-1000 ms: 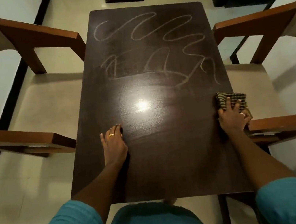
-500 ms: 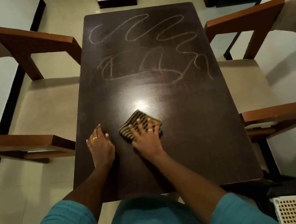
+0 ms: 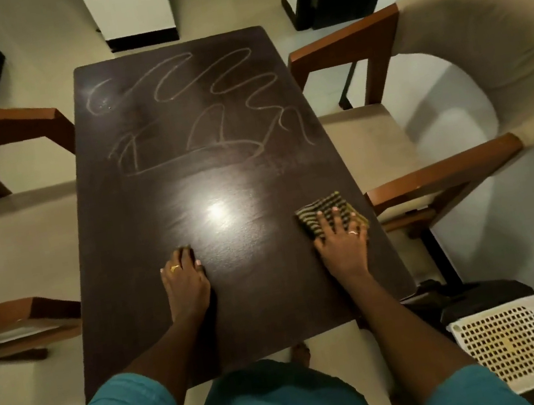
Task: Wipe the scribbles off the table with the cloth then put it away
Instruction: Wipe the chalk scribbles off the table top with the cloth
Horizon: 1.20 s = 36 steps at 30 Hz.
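Observation:
A dark brown table [image 3: 179, 319] carries pale chalk-like scribbles [image 3: 197, 115] across its far half. A folded checked cloth [image 3: 325, 209] lies flat near the table's right edge. My right hand [image 3: 342, 243] presses down on the cloth with fingers spread over its near part. My left hand [image 3: 185, 277] rests flat on the bare tabletop to the left of the middle, fingers close together, holding nothing. The near half of the table shows a bright light reflection and no scribbles.
Wooden armchairs with beige seats stand on both sides, the left chair [image 3: 21, 239] and the right chair [image 3: 438, 128], armrests close to the table edges. A white perforated basket [image 3: 515, 345] sits on the floor at the near right. A foot [image 3: 300, 353] shows under the near edge.
My right hand slid the cloth from the right edge to the middle beside my left hand, then back to the right. The left hand stayed planted.

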{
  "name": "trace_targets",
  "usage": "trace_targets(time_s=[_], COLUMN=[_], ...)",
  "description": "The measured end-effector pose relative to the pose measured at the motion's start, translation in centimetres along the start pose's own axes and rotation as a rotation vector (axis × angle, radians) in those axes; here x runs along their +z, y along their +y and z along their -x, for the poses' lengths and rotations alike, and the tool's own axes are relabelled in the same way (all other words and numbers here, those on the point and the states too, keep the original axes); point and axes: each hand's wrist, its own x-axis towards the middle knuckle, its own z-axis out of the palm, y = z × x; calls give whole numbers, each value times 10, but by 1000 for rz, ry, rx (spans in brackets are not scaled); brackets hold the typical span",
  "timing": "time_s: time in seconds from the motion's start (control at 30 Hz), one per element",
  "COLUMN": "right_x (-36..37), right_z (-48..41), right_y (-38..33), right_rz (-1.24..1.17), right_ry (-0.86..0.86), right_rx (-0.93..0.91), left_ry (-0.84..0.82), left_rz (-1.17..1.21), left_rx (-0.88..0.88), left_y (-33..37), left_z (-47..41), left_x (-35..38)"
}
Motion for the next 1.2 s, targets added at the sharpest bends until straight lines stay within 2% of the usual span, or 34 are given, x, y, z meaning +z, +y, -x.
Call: trace_targets(time_s=[0.1, 0.4, 0.6, 0.67, 0.8, 0.87, 1.0, 1.1, 1.2], right_x=[0, -3, -1, -3, -5, 1, 3, -2, -9], right_z=[2, 11, 21, 28, 50, 60, 61, 51, 38], right_y=[29, 13, -33, -61, -116, -136, -139, -121, -95], right_rz=[-24, -62, -32, -16, 67, 93, 139, 139, 95], right_ry=[19, -22, -75, -107, -21, -40, -65, -28, 16], right_rx=[155, 187, 70, -12, -211, -328, -483, -521, -397], left_ry=[-38, -35, -9, -4, -5, -8, -6, -21, -40], left_rz=[-23, 10, 22, 21, 2, -8, -39, -47, -49], left_rx=[82, 77, 14, -5, -22, -32, -36, -1, 50], left_y=[12, 15, -7, -13, -23, -26, -25, -17, -5], left_z=[6, 0, -4, -4, -6, -9, -17, -25, -32], left_x=[7, 0, -10, -12, -16, -17, -16, -13, -9])
